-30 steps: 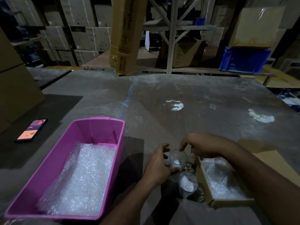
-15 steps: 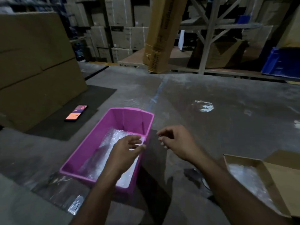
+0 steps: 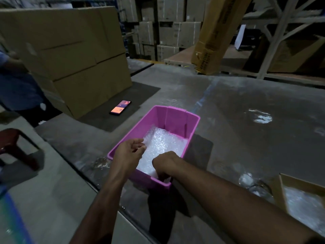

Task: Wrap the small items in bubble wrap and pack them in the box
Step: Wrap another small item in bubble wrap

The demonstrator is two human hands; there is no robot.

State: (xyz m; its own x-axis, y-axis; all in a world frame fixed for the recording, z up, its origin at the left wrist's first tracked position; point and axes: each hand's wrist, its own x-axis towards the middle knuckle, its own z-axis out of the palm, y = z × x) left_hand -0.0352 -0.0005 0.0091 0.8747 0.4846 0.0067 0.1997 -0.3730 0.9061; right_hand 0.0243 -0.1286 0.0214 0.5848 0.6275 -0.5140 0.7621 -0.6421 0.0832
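Observation:
A pink plastic bin (image 3: 175, 111) stands in the middle of the table, lined with bubble wrap (image 3: 163, 143). My left hand (image 3: 129, 152) hovers over the bin's left rim, its fingers loosely bent at the edge of the wrap and holding nothing that I can see. My right hand (image 3: 166, 163) reaches down into the near right corner of the bin; its fingers are hidden among the wrap. Clear glasses (image 3: 253, 185) lie on the table at the right, next to an open cardboard box (image 3: 281, 196) that is also lined with bubble wrap.
A lit phone (image 3: 121, 107) lies on a dark mat beyond the bin. Large stacked cartons (image 3: 79, 55) stand at the back left, with a person in blue (image 3: 17, 88) beside them. A red stool (image 3: 14, 147) is off the table's left edge. A tall carton (image 3: 211, 36) leans at the back.
Both hands left the glasses and moved left to the pink bin. My view swung left with them. The right hand has now dropped into the bin's near corner.

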